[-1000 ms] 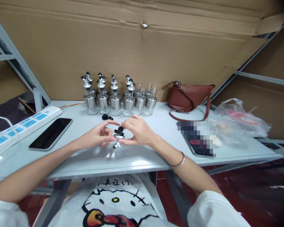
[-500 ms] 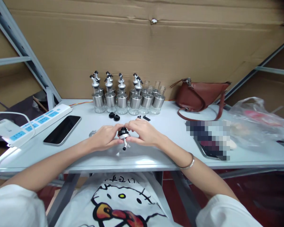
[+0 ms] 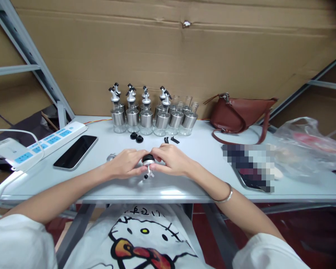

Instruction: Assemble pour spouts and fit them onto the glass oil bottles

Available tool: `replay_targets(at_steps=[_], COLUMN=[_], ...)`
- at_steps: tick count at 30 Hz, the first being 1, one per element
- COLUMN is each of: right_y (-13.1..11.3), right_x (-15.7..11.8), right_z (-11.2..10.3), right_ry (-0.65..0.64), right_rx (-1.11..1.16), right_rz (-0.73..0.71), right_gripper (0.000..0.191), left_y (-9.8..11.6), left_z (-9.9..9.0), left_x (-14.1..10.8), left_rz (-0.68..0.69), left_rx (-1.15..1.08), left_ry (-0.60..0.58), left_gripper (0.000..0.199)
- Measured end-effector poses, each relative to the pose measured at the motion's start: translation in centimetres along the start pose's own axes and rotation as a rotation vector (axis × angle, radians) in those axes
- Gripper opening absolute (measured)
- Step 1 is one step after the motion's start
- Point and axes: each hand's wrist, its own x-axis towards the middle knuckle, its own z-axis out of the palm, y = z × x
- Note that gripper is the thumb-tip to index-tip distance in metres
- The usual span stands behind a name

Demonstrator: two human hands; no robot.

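Observation:
Between my two hands is a silver pour spout (image 3: 148, 163) with a black ribbed stopper, its nozzle pointing toward me. My left hand (image 3: 128, 163) pinches it from the left, and my right hand (image 3: 170, 160) grips it from the other side, both with thumbs near and fingers on the far side. By my left fingers lies a silver part (image 3: 111, 157), partly covered by the hand. Beyond the hands are two black stoppers (image 3: 139, 139) and several small black flip caps (image 3: 174, 140).
Glass bottles with steel sleeves (image 3: 147, 120) stand in rows at the back, several topped with spouts. A brown bag (image 3: 238, 114), a clear plastic bag (image 3: 305, 145) and a partly blurred phone (image 3: 252, 183) lie right. Left are a phone (image 3: 76, 152) and a power strip (image 3: 54, 140).
The spout has turned slightly in my fingers, and its black stopper now shows less of its ribbed length. Both hands keep hold of it. The whole view has shifted a little.

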Motion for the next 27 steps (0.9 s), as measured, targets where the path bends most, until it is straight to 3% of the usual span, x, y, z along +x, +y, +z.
replay_targets(at_steps=[27], right_y=[0.01], right_x=[-0.30], right_z=[0.12], right_ry=[0.149], right_rx=[-0.019], right_rz=[-0.171], right_gripper=[0.050], left_y=[-0.28], left_z=[-0.10], left_x=[0.09], left_rz=[0.110], left_rx=[-0.061], left_ry=[0.101], left_gripper=[0.062])
